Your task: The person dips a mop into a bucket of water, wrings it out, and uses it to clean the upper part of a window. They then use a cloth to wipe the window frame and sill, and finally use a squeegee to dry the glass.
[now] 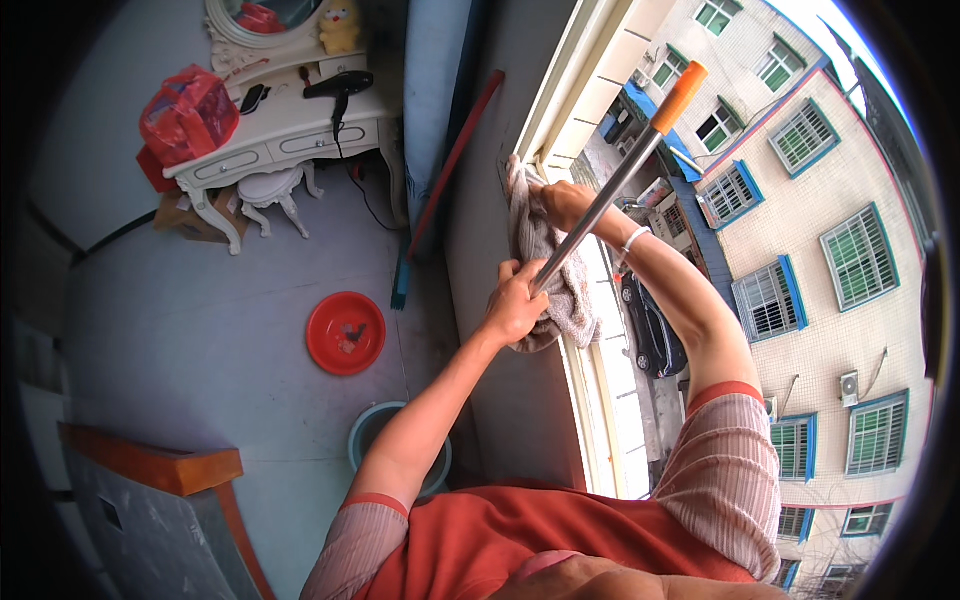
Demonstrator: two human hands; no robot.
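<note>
My left hand (517,303) is wrapped round the lower part of a metal pole (610,190) with an orange end grip (684,92). The pole slants up and to the right, out over the window opening. Beyond it, my right hand (568,205) is closed on a grey-brown knitted cloth (540,240) at the window frame, its fingertips partly hidden. The cloth hangs bunched over the inner side of the white sill (590,400) and passes under my left hand. Whether the pole's lower end joins anything is hidden by that hand and the cloth.
A red basin (318,350) and a blue-green bucket (358,440) stand on the floor to the left. A red-handled broom (455,160) leans near a blue curtain (432,110). Farther off is a white dressing table (290,125) with a black hair dryer (340,88). Outside, a dark car (655,330) is far below.
</note>
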